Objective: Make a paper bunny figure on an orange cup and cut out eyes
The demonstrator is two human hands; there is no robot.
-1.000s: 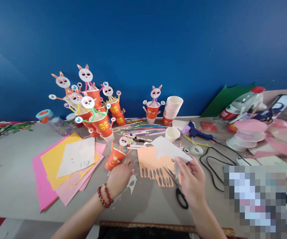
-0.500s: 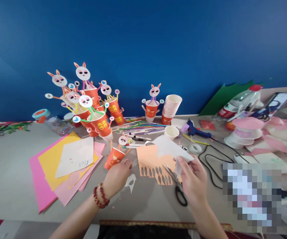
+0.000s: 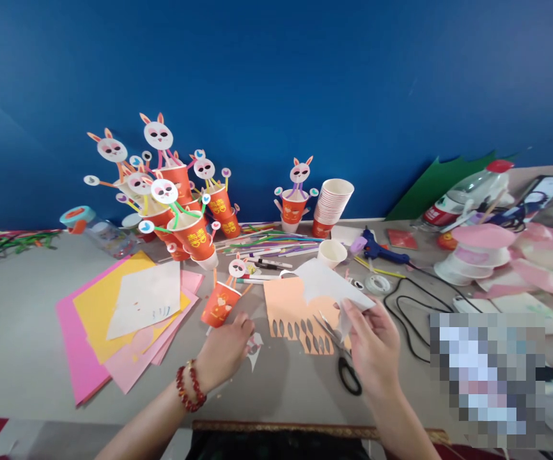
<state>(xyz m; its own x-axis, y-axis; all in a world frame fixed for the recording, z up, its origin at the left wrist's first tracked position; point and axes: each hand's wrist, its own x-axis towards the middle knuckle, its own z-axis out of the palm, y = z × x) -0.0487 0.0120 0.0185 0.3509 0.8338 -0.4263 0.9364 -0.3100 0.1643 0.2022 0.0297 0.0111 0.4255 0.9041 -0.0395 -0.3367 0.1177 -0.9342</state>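
My right hand is closed on the edge of a white paper sheet with curved cutouts. That sheet overlaps an orange paper with leaf-shaped holes along its near edge. Black-handled scissors lie just left of my right hand. My left hand is low over the table, its fingers curled down beside a white paper scrap; what they pinch is hidden. Just behind it, a red paper cup with a small rabbit face leans to one side.
Several rabbit-faced cups stand at the back left. Coloured sheets lie left. Stacked cups, a loose white cup, a blue glue gun, tape and a black cable are at the right.
My left hand has shifted slightly down and left, beside the white scrap, showing more of the leaning cup. My right hand keeps hold of the white sheet, almost unmoved.
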